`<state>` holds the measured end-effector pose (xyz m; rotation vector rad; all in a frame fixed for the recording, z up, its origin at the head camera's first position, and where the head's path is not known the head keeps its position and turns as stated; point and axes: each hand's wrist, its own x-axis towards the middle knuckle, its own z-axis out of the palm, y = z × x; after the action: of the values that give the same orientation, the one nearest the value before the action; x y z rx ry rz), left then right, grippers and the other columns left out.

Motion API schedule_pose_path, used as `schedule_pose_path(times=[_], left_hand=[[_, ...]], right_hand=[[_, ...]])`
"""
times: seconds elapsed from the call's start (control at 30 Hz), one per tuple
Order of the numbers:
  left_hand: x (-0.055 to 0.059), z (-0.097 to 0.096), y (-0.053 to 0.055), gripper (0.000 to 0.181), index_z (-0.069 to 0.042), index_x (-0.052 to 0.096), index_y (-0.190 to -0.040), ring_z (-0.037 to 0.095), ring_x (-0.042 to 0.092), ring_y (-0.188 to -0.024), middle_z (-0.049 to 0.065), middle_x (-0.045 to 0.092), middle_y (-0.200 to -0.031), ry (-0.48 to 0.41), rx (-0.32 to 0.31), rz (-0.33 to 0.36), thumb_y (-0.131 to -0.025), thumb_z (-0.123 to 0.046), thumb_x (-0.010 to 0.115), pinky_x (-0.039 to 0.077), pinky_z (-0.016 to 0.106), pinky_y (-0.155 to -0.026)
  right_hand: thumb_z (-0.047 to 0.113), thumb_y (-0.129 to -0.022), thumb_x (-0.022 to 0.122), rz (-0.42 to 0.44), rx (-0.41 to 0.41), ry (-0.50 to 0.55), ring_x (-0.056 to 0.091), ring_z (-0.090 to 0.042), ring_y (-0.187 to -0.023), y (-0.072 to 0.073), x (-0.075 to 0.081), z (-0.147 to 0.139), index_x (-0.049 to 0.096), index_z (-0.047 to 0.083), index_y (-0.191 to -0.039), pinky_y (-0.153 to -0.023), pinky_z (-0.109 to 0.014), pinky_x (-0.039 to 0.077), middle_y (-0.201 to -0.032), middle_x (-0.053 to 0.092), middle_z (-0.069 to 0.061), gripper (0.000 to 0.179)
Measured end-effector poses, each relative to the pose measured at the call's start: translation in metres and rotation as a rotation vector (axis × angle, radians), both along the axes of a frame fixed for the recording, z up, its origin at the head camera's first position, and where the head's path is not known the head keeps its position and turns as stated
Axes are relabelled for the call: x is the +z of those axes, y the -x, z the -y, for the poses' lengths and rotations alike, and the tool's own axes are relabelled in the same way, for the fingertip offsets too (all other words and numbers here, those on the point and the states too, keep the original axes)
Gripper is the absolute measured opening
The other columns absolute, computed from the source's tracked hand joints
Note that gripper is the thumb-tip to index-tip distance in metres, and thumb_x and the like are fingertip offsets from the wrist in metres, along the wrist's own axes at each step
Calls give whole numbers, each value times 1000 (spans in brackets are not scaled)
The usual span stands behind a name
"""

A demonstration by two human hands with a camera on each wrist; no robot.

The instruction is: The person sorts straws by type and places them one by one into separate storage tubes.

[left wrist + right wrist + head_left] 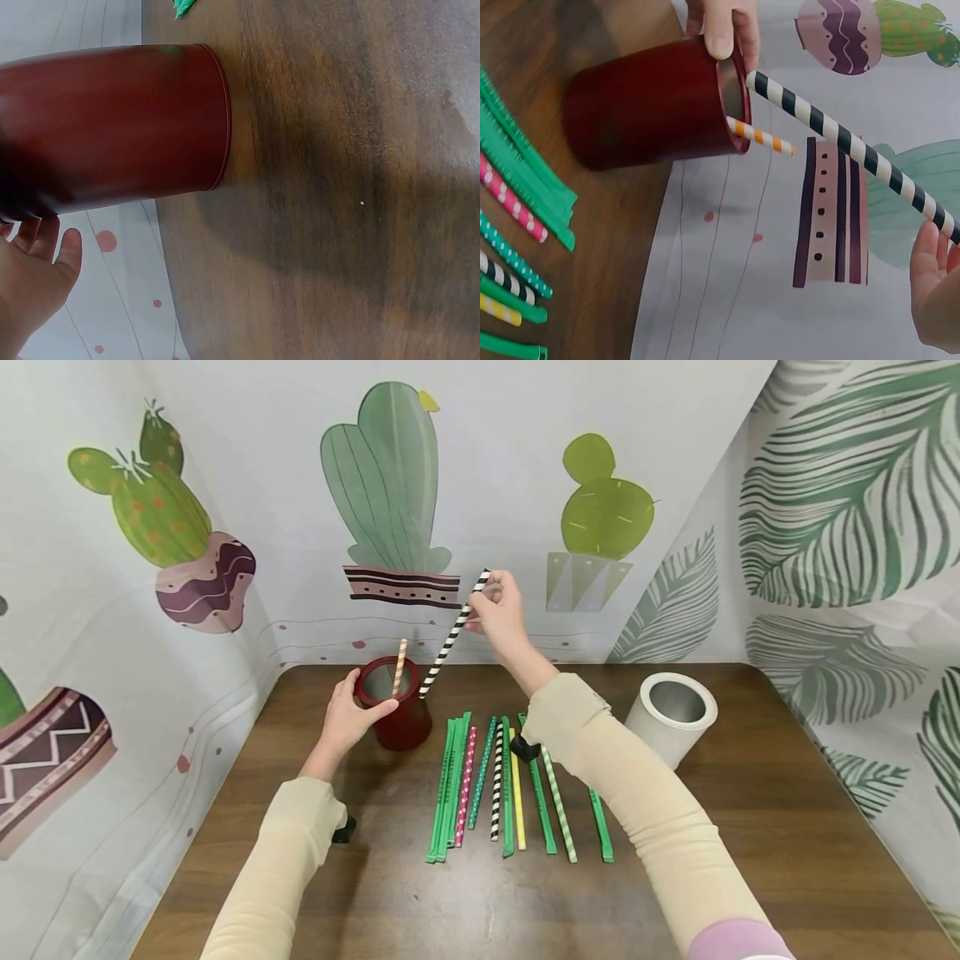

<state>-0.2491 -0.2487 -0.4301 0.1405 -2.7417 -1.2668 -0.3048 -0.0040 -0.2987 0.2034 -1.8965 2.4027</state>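
My left hand (347, 717) grips the dark red cup (403, 727) at its rim, thumb over the near edge and fingers round the far left side. An orange-and-white striped paper straw (401, 667) leans inside the cup and sticks out above it. Up to the right, my right hand (501, 614) pinches a black-and-white striped paper straw (844, 136) near its upper end. This straw slants down to the left, its lower tip beside the cup's rim. In the left wrist view, the cup's red wall (135, 120) hides part of the fingers.
On the brown table (375, 893) lies a row of straws: several in green wrappers (450, 785), a pink dotted one (465, 789), a teal dotted one (483, 772) and a yellow one (517, 793). A white cup (660, 731) stands at the right, partly behind the right sleeve.
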Motion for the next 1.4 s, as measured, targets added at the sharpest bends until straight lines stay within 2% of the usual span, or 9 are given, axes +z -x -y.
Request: schedule_pose_path(times=[0.1,0.27,0.7,0.87,0.97,1.07,1.13,1.3,1.4], left_hand=[[0,0,1,98,-10,19,-141,33,29,-126,15,25,-141,3,0,-3,-67,-52,68,31,50,-98],[0,0,1,98,-10,19,-141,33,29,-126,15,25,-141,4,-3,-3,-68,-52,68,31,50,-99],[-1,-1,1,96,-9,21,-140,33,30,-126,16,28,-139,0,5,-18,-68,-49,70,30,50,-99],[0,0,0,97,-9,19,-141,33,29,-126,17,27,-140,9,2,-15,-68,-50,69,28,50,-100],[0,-1,0,98,-8,19,-141,33,28,-127,17,26,-141,8,1,-11,-68,-50,69,29,51,-100],[1,-1,0,97,-8,19,-141,33,29,-127,17,26,-141,5,2,-10,-68,-50,69,29,50,-100],[1,-2,0,96,-8,20,-140,33,29,-127,16,26,-140,3,4,-11,-69,-49,69,30,50,-100],[1,-2,0,96,-9,19,-141,33,29,-127,16,26,-141,6,8,-7,-69,-49,69,30,50,-99],[0,-2,0,98,-9,18,-141,33,28,-127,16,25,-141,5,7,3,-69,-51,68,30,50,-99]], right_hand=[[-6,-80,45,-6,-7,24,52,-12,-54,0,0,5,36,16,-85,-48,-21,49,-68,45,-2,24],[-3,-83,49,-6,0,23,54,-11,-58,-1,-5,13,36,16,-85,-49,-21,49,-69,48,-1,22],[0,-84,50,4,22,-16,59,-11,-64,-7,-33,26,41,13,-86,-54,-29,51,-71,52,0,16],[2,-85,51,4,20,-36,61,-22,-70,-8,-43,31,43,12,-86,-57,-36,52,-70,53,-1,13],[1,-85,51,5,25,-41,61,-31,-76,-10,-48,33,42,11,-86,-54,-31,50,-69,52,-1,13],[2,-85,51,11,34,-53,60,-33,-78,-10,-52,36,42,11,-87,-54,-28,50,-70,52,-1,13],[1,-85,50,10,39,-70,60,-31,-77,-11,-55,38,42,10,-88,-56,-30,51,-71,52,-2,13],[1,-84,50,-3,46,-134,58,-17,-68,-14,-62,43,43,8,-90,-54,-26,50,-77,55,-11,12],[2,-85,51,-12,52,-154,57,-12,-66,-15,-66,46,43,7,-91,-55,-28,51,-77,55,-10,12]])
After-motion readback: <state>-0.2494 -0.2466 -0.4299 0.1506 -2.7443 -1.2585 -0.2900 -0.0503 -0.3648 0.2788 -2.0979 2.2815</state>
